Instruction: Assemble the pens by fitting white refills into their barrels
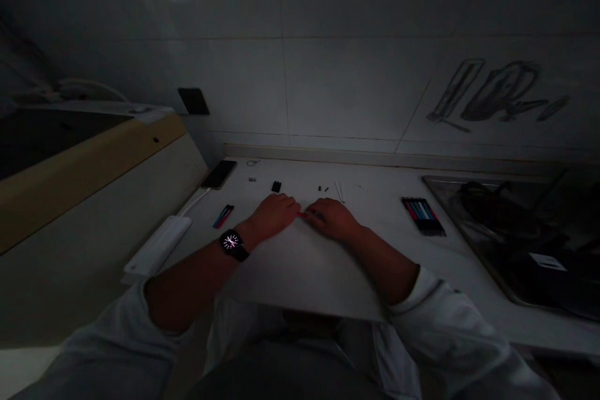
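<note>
At the middle of the white counter, my left hand [275,214] and my right hand [334,219] meet with fingers bent and pressed together. Between their fingertips shows a short stretch of a red pen [301,213], mostly hidden by the fingers. Both hands grip it, one at each end. Beyond my left hand stand small black pen parts [276,186] side by side. Past my right hand lie two tiny dark pieces [323,189] and a few thin white refill-like sticks [340,191].
Red and blue pens [223,216] lie left; a row of pen barrels [424,216] lies right. Small bits [252,179], a phone [220,174] and a white power strip [159,246] sit leftward. A sink [469,256] holding dark items borders the right. A tiled wall [337,87] rises behind.
</note>
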The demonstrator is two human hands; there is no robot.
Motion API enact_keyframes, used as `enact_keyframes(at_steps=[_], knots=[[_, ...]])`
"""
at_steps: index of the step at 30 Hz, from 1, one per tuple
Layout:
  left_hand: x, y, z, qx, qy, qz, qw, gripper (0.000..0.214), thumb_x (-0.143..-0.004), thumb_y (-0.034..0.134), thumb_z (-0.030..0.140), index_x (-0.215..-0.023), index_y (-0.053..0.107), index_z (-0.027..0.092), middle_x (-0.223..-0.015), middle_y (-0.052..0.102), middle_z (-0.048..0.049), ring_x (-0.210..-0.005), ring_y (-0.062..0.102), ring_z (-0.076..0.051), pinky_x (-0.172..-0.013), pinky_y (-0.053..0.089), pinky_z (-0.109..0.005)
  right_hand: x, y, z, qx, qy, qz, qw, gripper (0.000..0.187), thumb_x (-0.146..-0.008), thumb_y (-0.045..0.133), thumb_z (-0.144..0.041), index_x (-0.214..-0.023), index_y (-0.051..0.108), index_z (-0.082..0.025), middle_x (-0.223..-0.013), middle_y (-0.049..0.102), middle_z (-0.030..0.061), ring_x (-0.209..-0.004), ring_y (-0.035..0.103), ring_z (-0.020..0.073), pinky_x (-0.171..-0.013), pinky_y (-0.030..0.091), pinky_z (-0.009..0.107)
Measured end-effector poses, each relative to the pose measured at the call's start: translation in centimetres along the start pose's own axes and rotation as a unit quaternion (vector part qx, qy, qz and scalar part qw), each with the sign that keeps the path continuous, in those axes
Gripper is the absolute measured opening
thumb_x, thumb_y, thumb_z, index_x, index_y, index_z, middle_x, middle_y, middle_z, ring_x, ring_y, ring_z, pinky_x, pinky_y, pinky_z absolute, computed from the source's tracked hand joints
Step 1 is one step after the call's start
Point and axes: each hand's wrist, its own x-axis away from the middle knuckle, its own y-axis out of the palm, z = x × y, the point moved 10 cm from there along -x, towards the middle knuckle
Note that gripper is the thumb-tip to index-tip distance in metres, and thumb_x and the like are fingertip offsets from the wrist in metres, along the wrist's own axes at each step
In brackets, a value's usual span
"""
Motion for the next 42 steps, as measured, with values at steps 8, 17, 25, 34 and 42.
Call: enact_keyframes(at_steps=[8,17,25,34,42], knots=[[-4.6,-1.3,-0.4,0.038,-0.008,0.116,0.993,0.026,-0.103,0.056,0.019,-0.128,0.063,0.018,-0.121,0.069,-0.0124,-0.107,0.063,-0.028,-0.089,0.048,-0.042,0.2,-1.5,4.7,-0.099,0.097,0.123,0.983,0.013,-0.09,0.067,-0.017,-0.102,0.072,-0.021,-0.101,0.075,0.0067,-0.092,0.068,0.0202,-0.086,0.051,0.032],[-3.2,-1.1,-1.5,0.195,-0.04,0.199,0.96,0.019,-0.102,0.062,0.033,-0.113,0.065,0.018,-0.111,0.071,-0.0098,-0.104,0.065,-0.026,-0.093,0.051,-0.041,0.1,-1.2,4.2,-0.225,0.078,0.166,0.957,0.009,-0.094,0.066,-0.03,-0.1,0.069,-0.024,-0.091,0.074,0.0016,-0.085,0.068,0.017,-0.079,0.05,0.029],[-2.8,2.6,-5.8,0.475,-0.207,0.201,0.831,0.013,-0.095,0.065,0.031,-0.096,0.067,0.019,-0.096,0.07,-0.0046,-0.082,0.064,-0.016,-0.074,0.052,-0.029,-0.1,-0.5,3.7,-0.158,0.077,0.11,0.978,0.011,-0.089,0.071,-0.027,-0.099,0.073,-0.022,-0.094,0.076,0.0031,-0.086,0.068,0.0179,-0.081,0.048,0.03],[-2.2,7.0,-6.6,0.687,-0.327,0.147,0.632,0.036,-0.083,0.075,0.053,-0.089,0.067,0.018,-0.088,0.066,-0.0057,-0.076,0.062,-0.016,-0.06,0.048,-0.024,-0.1,-0.7,3.6,-0.153,0.067,0.122,0.978,0.01,-0.092,0.065,-0.021,-0.095,0.074,-0.023,-0.092,0.076,0.0026,-0.083,0.068,0.0167,-0.079,0.049,0.029],[-2.3,7.4,-6.0,0.705,-0.335,0.119,0.614,0.035,-0.081,0.076,0.051,-0.085,0.067,0.017,-0.084,0.066,-0.007,-0.074,0.061,-0.016,-0.051,0.044,-0.022,-0.1,-1.2,2.4,-0.127,0.019,0.125,0.984,0.006,-0.093,0.069,-0.024,-0.095,0.073,-0.021,-0.093,0.076,0.0038,-0.085,0.069,0.018,-0.083,0.049,0.032]])
